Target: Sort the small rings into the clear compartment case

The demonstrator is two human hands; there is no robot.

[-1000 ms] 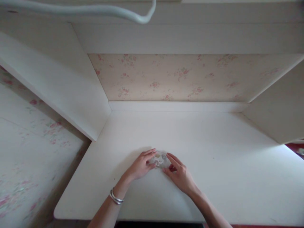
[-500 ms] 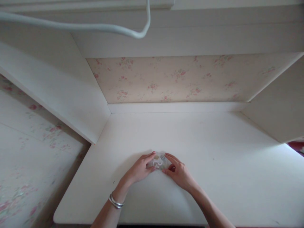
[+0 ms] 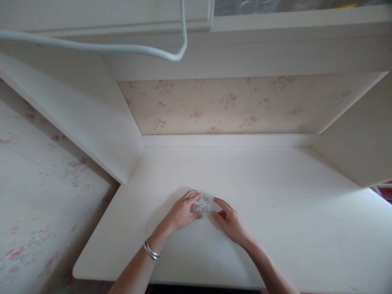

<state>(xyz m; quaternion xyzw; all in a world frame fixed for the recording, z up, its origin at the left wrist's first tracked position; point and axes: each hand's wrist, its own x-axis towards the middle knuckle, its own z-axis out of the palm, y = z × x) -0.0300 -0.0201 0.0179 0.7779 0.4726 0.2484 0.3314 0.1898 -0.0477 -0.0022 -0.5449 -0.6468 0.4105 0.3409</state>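
A small clear plastic box (image 3: 203,203) with several little white and grey pieces in it is at the middle of the white desktop (image 3: 232,171). What the pieces are is too small to make out. My left hand (image 3: 185,210) grips the box's left side, fingers along the far edge and thumb along the near edge; a silver bangle is on that wrist. From the right, my right hand (image 3: 227,216) holds the other end between thumb and index finger, with the remaining fingers curled in.
A white cable (image 3: 131,49) hangs across the upper left, in front of the cabinet. White side panels (image 3: 92,110) stand left and right of the desktop, and floral wallpaper (image 3: 226,106) covers the back wall. A dark speck (image 3: 146,231) lies left of my left forearm.
The view has tilted up slightly, showing more of the upper shelf. The box has shifted a little left in my left hand, and my right fingertips now sit nearer its right edge.
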